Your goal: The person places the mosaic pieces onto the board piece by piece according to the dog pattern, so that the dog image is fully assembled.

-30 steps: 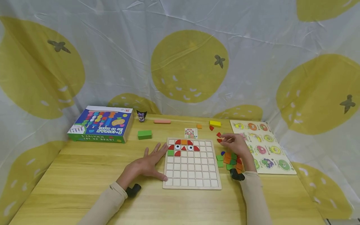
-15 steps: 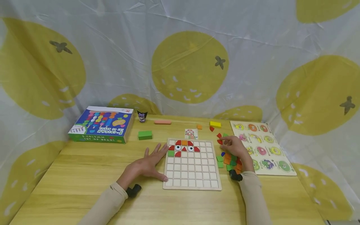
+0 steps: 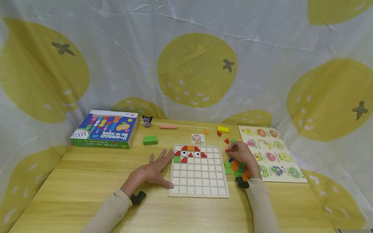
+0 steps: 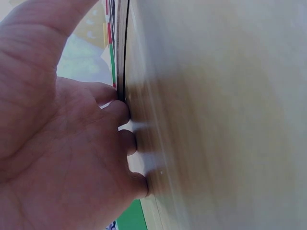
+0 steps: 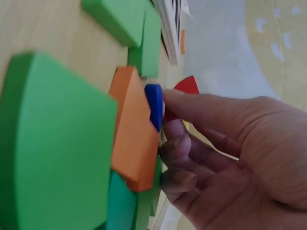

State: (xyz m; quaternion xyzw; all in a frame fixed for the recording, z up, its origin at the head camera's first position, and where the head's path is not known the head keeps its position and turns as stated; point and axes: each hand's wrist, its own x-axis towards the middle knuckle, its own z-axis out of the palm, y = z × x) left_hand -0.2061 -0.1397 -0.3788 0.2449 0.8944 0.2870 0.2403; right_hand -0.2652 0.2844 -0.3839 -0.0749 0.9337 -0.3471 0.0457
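Note:
My left hand (image 3: 151, 170) lies spread along the left edge of the wooden grid board (image 3: 201, 196), with thumb and fingertips at its side. On the board's far rows sit red quarter-round tiles, an orange square (image 3: 190, 148), a green square (image 3: 176, 159) and two eye tiles. To the board's right, my right hand (image 3: 243, 153) pinches a red quarter-round tile (image 5: 188, 85) between thumb and fingers; the thumb covers its middle in the right wrist view. Close beneath that hand lie a blue tile (image 5: 154, 105), orange tiles (image 5: 134, 129) and green tiles (image 5: 62, 143).
A pattern card (image 3: 198, 138) lies behind the board. Another red tile (image 3: 226, 141), a yellow block (image 3: 222, 129) and a green block (image 3: 150, 140) lie around it. A fruit puzzle board (image 3: 278, 155) is at the right, a toy box (image 3: 105, 129) and figurine (image 3: 147, 121) at the left.
My right hand has taken hold of one of the two neighbouring red tiles and drawn it slightly toward me. My left hand has stayed in place at the board.

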